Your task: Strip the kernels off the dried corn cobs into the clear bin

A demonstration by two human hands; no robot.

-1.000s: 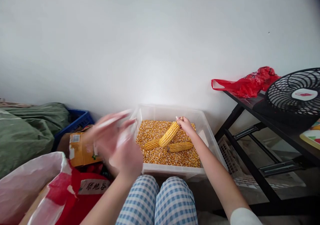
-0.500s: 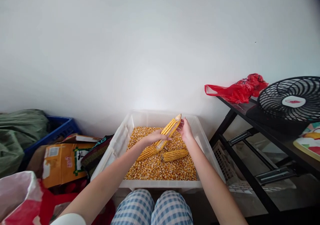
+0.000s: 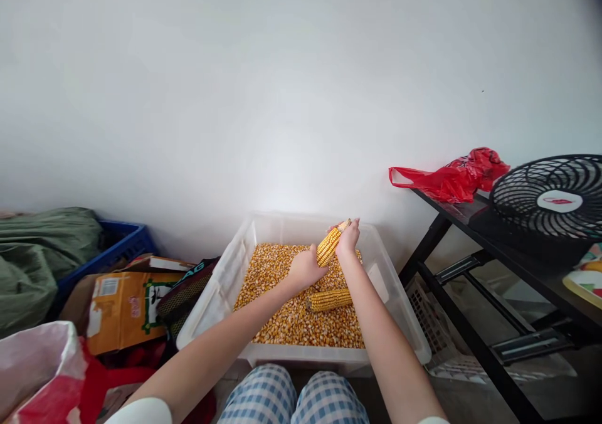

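An ear of corn (image 3: 328,246) with yellow kernels is held slantwise over the tub, its pale tip pointing up and to the right. My left hand (image 3: 308,267) is closed round its lower part, thumb on top. At the upper end, my right hand (image 3: 348,238) is closed about the ear near the tip; most of its fingers are hidden behind it. A second ear of corn (image 3: 330,300) lies on loose kernels (image 3: 305,330) below my hands, partly covered by my right forearm. The kernels spread across the bottom of a translucent plastic tub (image 3: 221,298).
On the right, a black table (image 3: 451,214) bears a red plastic bag (image 3: 451,176) and a black fan (image 3: 559,198). A white basket (image 3: 426,314) stands beneath it. Left of the tub are an orange cardboard box (image 3: 125,308), a mesh bag (image 3: 188,295) and a blue crate (image 3: 134,242).
My right hand has closed round the upper end of the ear, and my left grip has become fuller. Another ear that lay at the left no longer shows. The view has shifted slightly.
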